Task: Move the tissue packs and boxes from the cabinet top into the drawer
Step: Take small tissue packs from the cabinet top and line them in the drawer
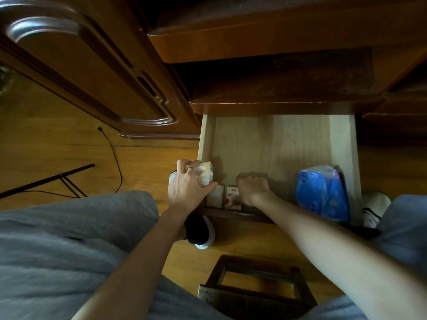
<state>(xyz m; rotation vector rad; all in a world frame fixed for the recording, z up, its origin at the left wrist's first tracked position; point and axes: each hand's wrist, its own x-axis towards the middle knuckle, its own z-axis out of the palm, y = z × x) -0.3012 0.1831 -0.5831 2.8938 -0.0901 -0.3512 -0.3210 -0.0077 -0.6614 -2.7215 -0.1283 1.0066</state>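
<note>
Your drawer (272,144) stands open with bare floor across its middle and rear. At the front edge, a small box (215,195) and a patterned pack (232,197) fill the front-left corner; a blue pack (323,192) leans along the right wall. The cabinet top (284,88) overhangs the rear.

A black cable (112,155) trails across the wooden floor (57,155) beside a thin black metal stand (49,179); a dark wooden stool (254,289) (open-framed top) sits nearer.
</note>
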